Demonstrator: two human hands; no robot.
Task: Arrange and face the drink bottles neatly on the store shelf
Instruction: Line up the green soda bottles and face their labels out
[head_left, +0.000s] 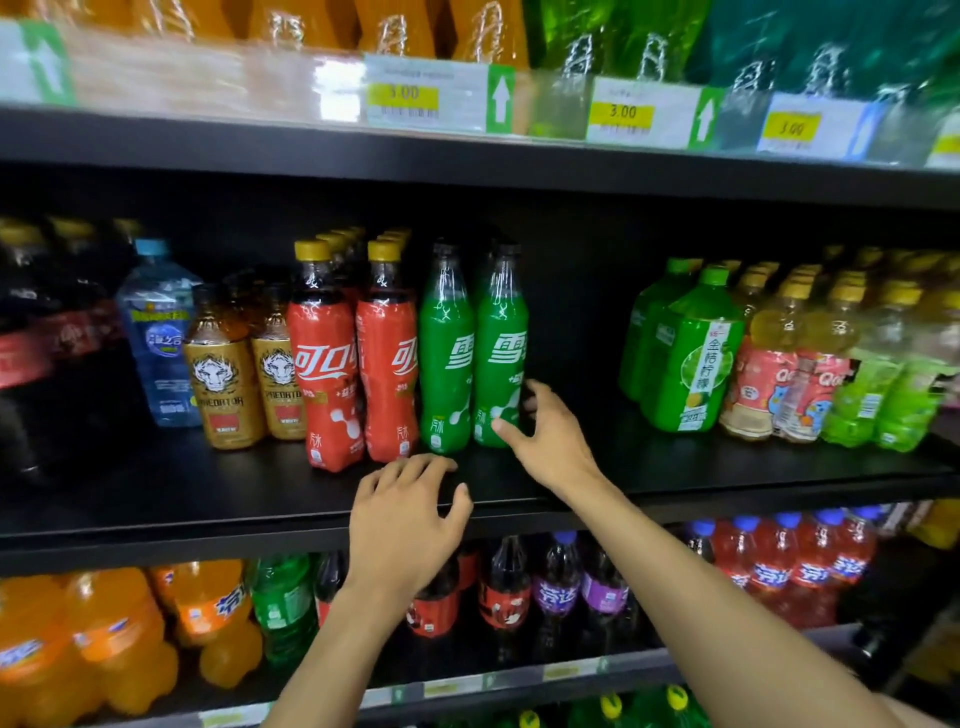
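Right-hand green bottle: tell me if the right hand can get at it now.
Probably yes: the right hand is open beside the right-hand green bottle, and the bare shelf there leaves the way free.

A shop: black shelves (675, 467) stocked with rowed drink bottles (447, 353), yellow price tags (622, 111) above them.

1. A matt black middle shelf board (727, 467) spans the whole view.
2. Behind it, a black back panel (576, 291) sits in deep shadow.
3. Above, a black upper shelf edge (208, 140) carries a clear plastic label strip (291, 83) holding white price tags (426, 96) with yellow patches and green arrows.
4. Below, a dark lower shelf rail (519, 675) holds small pale labels.
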